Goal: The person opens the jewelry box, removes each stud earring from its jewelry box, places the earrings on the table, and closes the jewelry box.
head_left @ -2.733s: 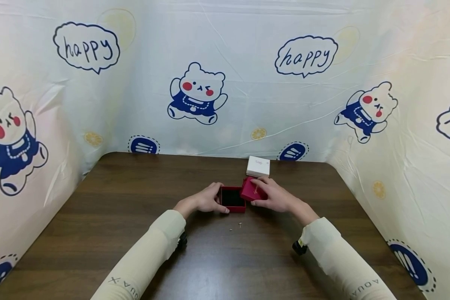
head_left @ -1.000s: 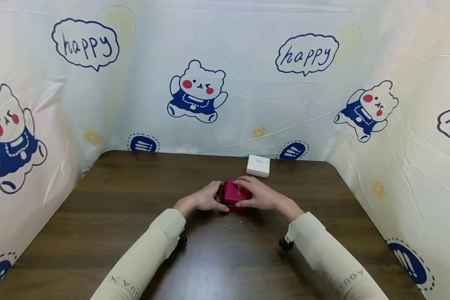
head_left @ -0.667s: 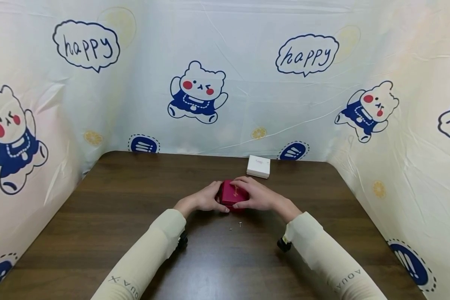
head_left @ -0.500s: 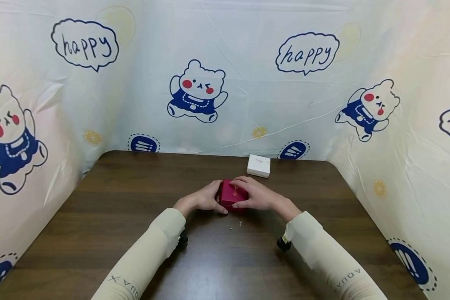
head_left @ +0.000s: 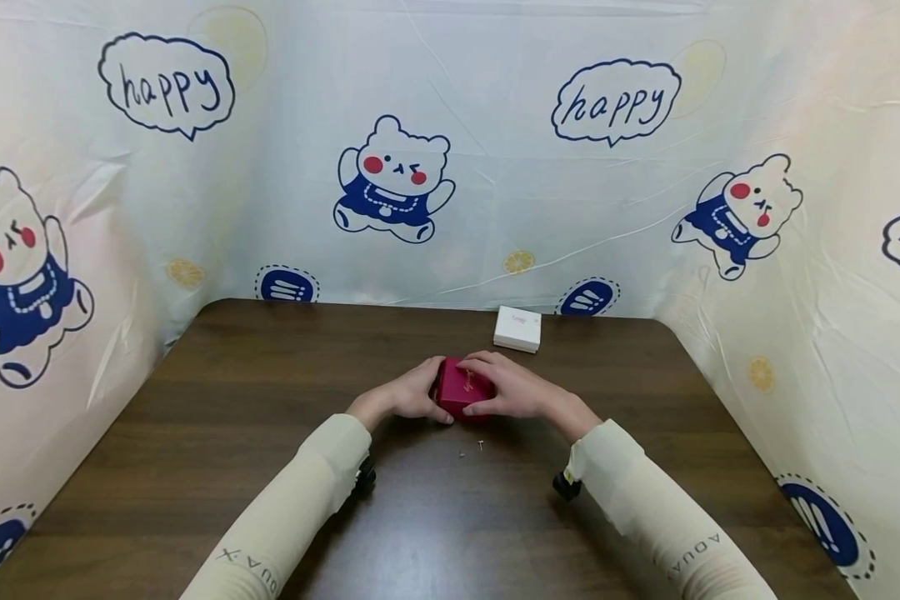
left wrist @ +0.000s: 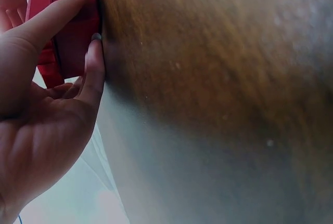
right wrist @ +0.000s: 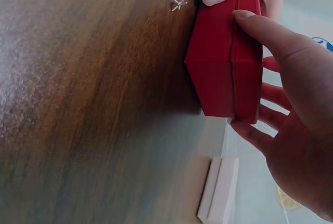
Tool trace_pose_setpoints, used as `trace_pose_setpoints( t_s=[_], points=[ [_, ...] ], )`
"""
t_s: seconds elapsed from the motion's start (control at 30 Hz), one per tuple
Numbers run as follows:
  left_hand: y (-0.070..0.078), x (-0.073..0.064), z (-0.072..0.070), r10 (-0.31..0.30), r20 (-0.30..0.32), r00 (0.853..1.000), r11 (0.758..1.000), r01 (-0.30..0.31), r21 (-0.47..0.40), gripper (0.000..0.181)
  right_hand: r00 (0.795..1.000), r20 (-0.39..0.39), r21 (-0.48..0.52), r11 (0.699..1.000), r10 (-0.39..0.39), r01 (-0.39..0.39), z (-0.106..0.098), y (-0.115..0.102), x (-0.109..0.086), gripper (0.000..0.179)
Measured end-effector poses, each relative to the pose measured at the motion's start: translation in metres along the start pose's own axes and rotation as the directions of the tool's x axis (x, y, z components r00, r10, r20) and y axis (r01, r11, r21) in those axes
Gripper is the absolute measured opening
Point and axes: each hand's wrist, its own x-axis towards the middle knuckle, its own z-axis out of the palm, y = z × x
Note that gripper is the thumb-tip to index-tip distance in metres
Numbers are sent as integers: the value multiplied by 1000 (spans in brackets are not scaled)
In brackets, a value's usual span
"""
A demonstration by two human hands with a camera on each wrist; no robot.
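Note:
A red jewelry box point(head_left: 465, 388) with gold lettering sits on the table between both hands, its lid over the base. My left hand point(head_left: 417, 392) grips the base from the left, thumb along the near side. From the right, my right hand point(head_left: 515, 387) holds the lid point(right wrist: 248, 70), fingers at the far side and thumb at the near side. A thin seam between lid and base runs around the box in the right wrist view. A stud earring point(right wrist: 178, 3) lies on the wood close in front of the box, and a tiny piece point(head_left: 461, 454) lies beside it.
Behind the box, a white box point(head_left: 517, 328) stands near the far edge of the dark wooden table point(head_left: 285, 358). A printed curtain point(head_left: 495, 108) with cartoon bears encloses the back and sides.
My right hand has carried the red lid leftward onto the base and lowered it, covering the dark inside. The left hand stays at the base. The earring has not moved.

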Motion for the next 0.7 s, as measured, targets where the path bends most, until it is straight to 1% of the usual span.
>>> trace_pose_setpoints(
  t_s=[0.27, 0.57, 0.7],
  points=[
    [1, 0, -1, 1, 20, 1000, 1000, -1, 7, 102, 1000, 23, -8, 1000, 10, -9, 2, 1, 1, 70],
    [1, -1, 1, -6, 12, 1000, 1000, 6, 10, 99, 1000, 20, 12, 1000, 4, -4, 7, 5, 1, 71],
    [1, -2, 0, -13, 12, 1000, 1000, 13, 12, 99, 1000, 26, 1, 1000, -7, 7, 9, 6, 2, 71]
  ],
)
